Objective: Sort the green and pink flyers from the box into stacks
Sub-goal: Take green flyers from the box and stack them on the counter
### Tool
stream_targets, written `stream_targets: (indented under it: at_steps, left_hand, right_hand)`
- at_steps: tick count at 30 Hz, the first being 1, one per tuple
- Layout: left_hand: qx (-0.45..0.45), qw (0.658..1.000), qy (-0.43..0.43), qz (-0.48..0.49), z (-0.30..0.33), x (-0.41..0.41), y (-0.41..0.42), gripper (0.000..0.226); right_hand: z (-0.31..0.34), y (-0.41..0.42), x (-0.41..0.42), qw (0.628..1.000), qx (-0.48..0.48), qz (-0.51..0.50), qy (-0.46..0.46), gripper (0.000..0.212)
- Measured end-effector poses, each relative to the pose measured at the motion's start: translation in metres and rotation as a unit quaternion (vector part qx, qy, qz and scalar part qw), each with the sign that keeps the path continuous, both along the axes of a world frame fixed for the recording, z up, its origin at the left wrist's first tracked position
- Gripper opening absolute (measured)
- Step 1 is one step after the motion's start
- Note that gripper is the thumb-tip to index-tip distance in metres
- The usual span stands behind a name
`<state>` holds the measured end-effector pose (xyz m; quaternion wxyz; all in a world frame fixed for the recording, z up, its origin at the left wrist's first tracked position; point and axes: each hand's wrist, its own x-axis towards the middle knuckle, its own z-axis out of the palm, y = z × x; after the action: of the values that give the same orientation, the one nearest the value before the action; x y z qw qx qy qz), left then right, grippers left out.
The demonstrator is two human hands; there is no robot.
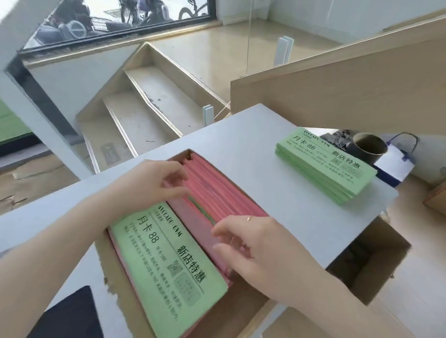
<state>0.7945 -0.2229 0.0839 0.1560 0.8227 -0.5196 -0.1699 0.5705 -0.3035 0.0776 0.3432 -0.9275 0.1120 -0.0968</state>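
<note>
While the box point(114, 278) sits at the near edge of the tabletop point(254, 142), the left hand point(151, 181) reaches into its far end, curled fingers parting the upright pink flyers point(217, 194); whether it pinches one I cannot tell. Against the box's left wall leans a green flyer point(167, 269), face up, its long axis running along the box from near to far. A thin green edge shows among the pink sheets, just beyond the right hand point(255, 243), which looks relaxed, fingertips on the sheets' edges, nearer that edge than the left. Toward the far right corner lies the green stack point(325, 165), well apart from both hands
</note>
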Motion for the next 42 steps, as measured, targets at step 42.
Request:
stream_targets:
  at_steps: [42]
  left_hand:
    - [-0.074, 0.846, 0.518, 0.097, -0.019, 0.054, 0.085, 0.024]
  right_hand:
    - [-0.026, 0.104, 0.016, 0.635, 0.671, -0.35, -0.155, 0.04]
